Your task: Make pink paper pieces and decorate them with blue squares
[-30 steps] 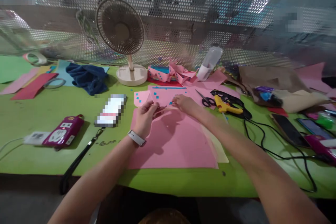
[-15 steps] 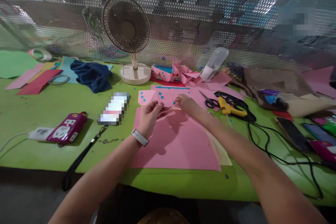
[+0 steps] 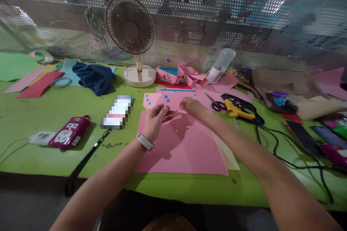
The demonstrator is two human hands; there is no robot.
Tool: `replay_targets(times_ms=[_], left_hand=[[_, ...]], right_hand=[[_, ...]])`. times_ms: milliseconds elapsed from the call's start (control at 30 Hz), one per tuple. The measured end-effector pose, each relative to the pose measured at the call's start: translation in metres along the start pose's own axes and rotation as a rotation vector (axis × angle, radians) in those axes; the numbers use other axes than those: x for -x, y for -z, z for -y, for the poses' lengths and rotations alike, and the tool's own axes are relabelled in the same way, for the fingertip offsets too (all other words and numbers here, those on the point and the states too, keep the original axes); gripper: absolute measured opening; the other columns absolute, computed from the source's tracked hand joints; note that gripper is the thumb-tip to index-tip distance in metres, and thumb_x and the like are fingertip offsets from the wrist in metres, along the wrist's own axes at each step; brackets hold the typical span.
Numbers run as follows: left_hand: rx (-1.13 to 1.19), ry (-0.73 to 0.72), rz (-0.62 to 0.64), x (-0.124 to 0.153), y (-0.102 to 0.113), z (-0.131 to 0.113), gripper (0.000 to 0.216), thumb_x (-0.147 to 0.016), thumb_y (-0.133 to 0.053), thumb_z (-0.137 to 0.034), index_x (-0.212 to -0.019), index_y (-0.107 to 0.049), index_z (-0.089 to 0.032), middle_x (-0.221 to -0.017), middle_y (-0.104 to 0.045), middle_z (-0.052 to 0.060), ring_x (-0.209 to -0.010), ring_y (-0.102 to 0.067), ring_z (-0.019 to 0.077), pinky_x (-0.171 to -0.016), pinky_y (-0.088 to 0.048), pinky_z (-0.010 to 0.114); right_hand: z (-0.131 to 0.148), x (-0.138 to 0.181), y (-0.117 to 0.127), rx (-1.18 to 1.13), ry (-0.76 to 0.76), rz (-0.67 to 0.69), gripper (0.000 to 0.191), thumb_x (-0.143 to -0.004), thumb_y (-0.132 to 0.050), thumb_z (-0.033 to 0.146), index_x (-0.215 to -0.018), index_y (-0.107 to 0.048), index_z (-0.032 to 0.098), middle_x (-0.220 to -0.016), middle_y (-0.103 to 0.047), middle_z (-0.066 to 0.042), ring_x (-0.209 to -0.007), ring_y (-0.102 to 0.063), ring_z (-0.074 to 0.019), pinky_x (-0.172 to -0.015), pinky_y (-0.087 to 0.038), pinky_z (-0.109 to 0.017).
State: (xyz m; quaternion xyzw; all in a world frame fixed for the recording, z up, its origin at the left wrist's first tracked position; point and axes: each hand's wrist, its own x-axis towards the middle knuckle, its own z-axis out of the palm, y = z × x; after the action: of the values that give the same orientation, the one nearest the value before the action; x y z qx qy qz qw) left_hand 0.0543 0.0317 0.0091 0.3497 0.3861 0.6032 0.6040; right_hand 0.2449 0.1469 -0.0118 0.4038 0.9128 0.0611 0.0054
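Observation:
My left hand (image 3: 155,119), with a pale watch band on the wrist, is closed in a pinch at the near edge of a pink paper piece (image 3: 173,97) dotted with small blue squares. A thin dark edge shows just right of its fingertips, too small to name. Bent over the same piece, my right hand (image 3: 191,105) has its fingers pressed together beside a tiny blue square; whether it grips that square is hidden. Beneath both hands lies a large pink sheet (image 3: 184,151). A blue strip (image 3: 177,90) runs along the far part of the dotted paper.
Scissors (image 3: 217,104) and a yellow glue gun (image 3: 238,111) lie to the right, with black cords (image 3: 273,148) trailing. A fan (image 3: 139,75) stands behind. Left are a phone (image 3: 118,112), a purple power strip (image 3: 71,132) and a dark blue cloth (image 3: 94,77).
The dotted pink paper has shifted very slightly to the right. My right fingertips now cover more of the small blue square. Both hands stay nearly in place.

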Motion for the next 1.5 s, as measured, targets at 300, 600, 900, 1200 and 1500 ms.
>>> replay_targets(times_ms=[300, 600, 900, 1200, 1500], left_hand=[[-0.006, -0.001, 0.014, 0.001, -0.001, -0.001, 0.039, -0.068, -0.081, -0.042, -0.092, -0.067, -0.016, -0.087, -0.069, 0.004, -0.085, -0.072, 0.0197, -0.081, -0.058, 0.034], [-0.079, 0.019, 0.014, 0.002, -0.001, -0.001, 0.035, -0.072, -0.078, -0.043, -0.085, -0.063, -0.015, -0.083, -0.068, 0.004, -0.084, -0.071, 0.0198, -0.078, -0.057, 0.033], [-0.131, -0.011, 0.088, 0.008, -0.005, 0.007, 0.035, -0.076, -0.075, -0.044, -0.092, -0.061, -0.016, -0.089, -0.070, 0.006, -0.089, -0.070, 0.0204, -0.072, -0.058, 0.032], [-0.134, -0.024, 0.166, 0.017, -0.010, 0.011, 0.036, -0.079, -0.074, -0.043, -0.100, -0.060, -0.017, -0.093, -0.072, 0.007, -0.090, -0.070, 0.0203, -0.075, -0.058, 0.035], [-0.192, -0.044, 0.229, 0.021, -0.010, 0.011, 0.034, -0.081, -0.072, -0.043, -0.100, -0.062, -0.017, -0.091, -0.072, 0.007, -0.089, -0.069, 0.0186, -0.072, -0.059, 0.030]], right_hand=[[0.001, 0.000, 0.000, -0.119, -0.034, -0.047, 0.016, -0.094, -0.049, 0.011, -0.095, -0.065, 0.010, -0.102, -0.065, -0.016, -0.099, -0.056, -0.0229, -0.088, -0.042, -0.033], [-0.003, 0.026, 0.018, -0.411, -0.223, -0.273, 0.016, -0.092, -0.048, 0.019, -0.093, -0.063, 0.015, -0.092, -0.068, -0.008, -0.084, -0.063, -0.0182, -0.076, -0.048, -0.030], [0.053, 0.078, 0.063, -1.291, -0.337, -0.476, 0.020, -0.082, -0.065, 0.038, -0.087, -0.065, 0.019, -0.074, -0.065, 0.000, -0.067, -0.060, -0.0130, -0.067, -0.051, -0.028], [0.082, 0.074, 0.041, -1.293, -0.407, -0.453, 0.021, -0.084, -0.060, 0.040, -0.087, -0.062, 0.020, -0.074, -0.063, 0.001, -0.060, -0.055, -0.0120, -0.057, -0.046, -0.026], [0.076, 0.082, 0.050, -0.745, -0.260, -0.511, 0.009, -0.092, -0.054, 0.024, -0.087, -0.061, 0.022, -0.088, -0.067, -0.004, -0.078, -0.061, -0.0167, -0.070, -0.046, -0.029]])
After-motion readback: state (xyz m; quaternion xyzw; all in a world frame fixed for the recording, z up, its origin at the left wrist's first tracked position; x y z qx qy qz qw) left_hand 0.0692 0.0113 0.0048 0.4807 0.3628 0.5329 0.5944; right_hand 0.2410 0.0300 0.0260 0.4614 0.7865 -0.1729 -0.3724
